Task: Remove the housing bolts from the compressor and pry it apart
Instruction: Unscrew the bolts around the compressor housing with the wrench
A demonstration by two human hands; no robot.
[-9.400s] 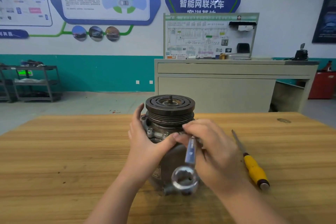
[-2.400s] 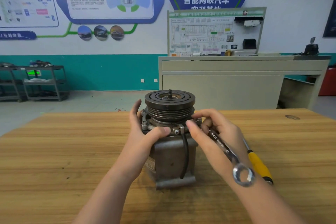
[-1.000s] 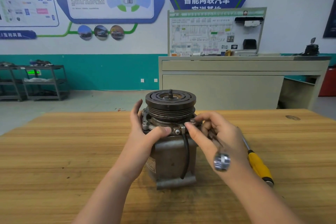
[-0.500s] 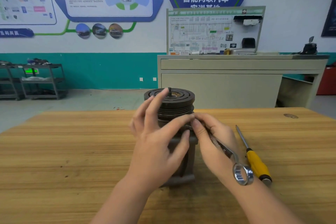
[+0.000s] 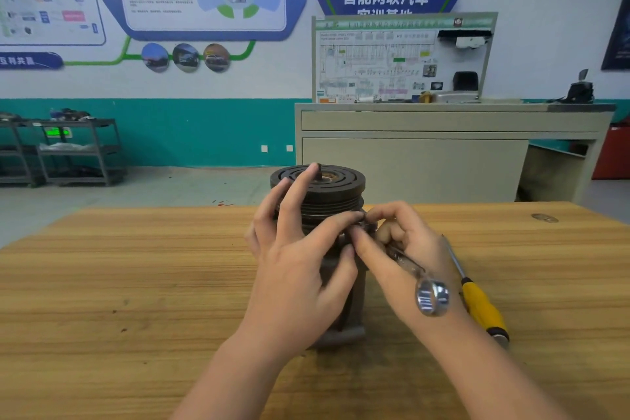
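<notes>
Centrally, compressor (image 5: 327,194) upright on wooden table (image 5: 136,283), left hand (image 5: 300,266) fingers spread over it, right hand (image 5: 399,256) gripping wrench (image 5: 431,297), screwdriver (image 5: 480,307) beside, teal-banded wall (image 5: 187,129) behind.

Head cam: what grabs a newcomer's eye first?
The compressor stands upright mid-table, its dark grooved pulley on top, with the left hand spread across its front. The right hand holds a shiny wrench at the flange just under the pulley. A yellow-handled screwdriver lies on the wooden table to the right.
</notes>
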